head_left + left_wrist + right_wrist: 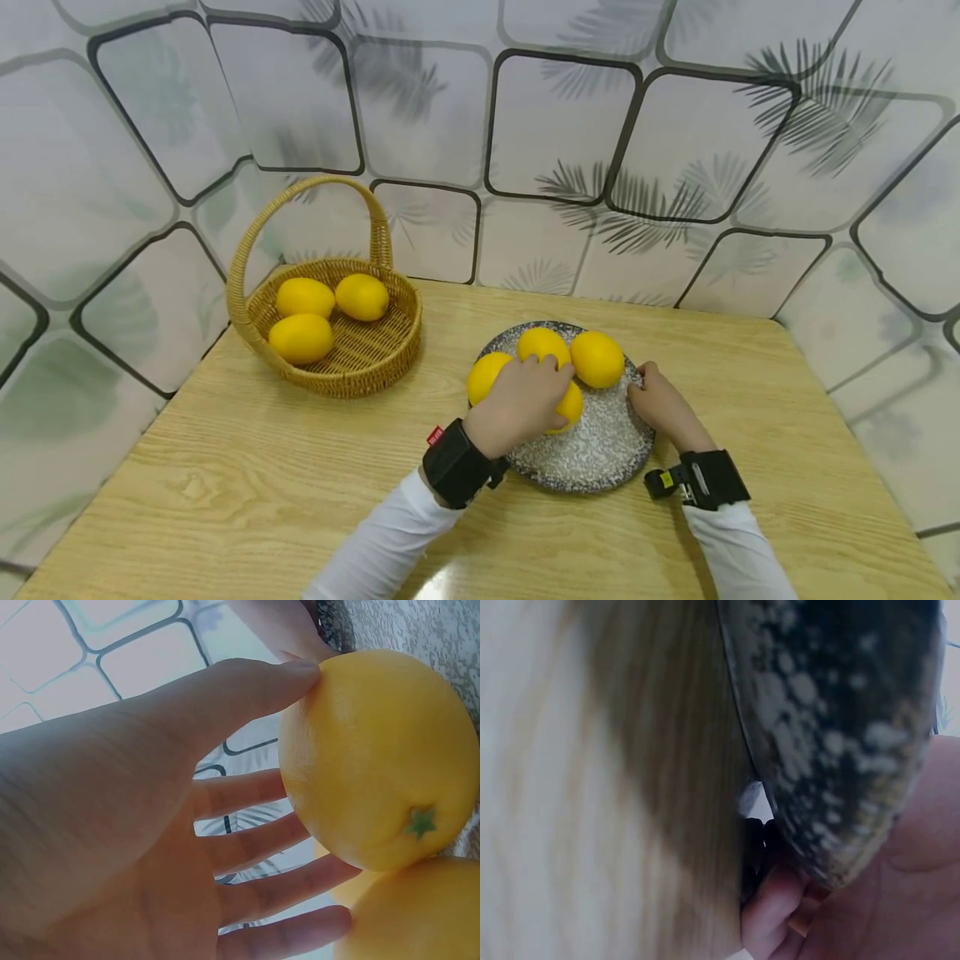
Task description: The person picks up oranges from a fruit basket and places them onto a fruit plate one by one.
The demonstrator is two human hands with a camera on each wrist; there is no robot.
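Note:
My left hand (521, 404) holds a yellow lemon (572, 407) on the speckled grey plate (581, 462). In the left wrist view, the thumb touches one side of this lemon (382, 765), whose green star-shaped stem end shows, and the fingers reach around the other. Close by on the plate are a left lemon (486, 375), a back lemon (543, 343) and a right-hand lemon (597, 360). My right hand (666, 408) grips the plate's right rim; in the right wrist view, curled fingers (772, 907) show below the dark rim (825, 742).
A wicker basket (408, 354) with a tall arched handle stands at the back left, holding three lemons. Both stand on a light wooden table (225, 492). Patterned wall panels (420, 117) rise behind the table and along its sides.

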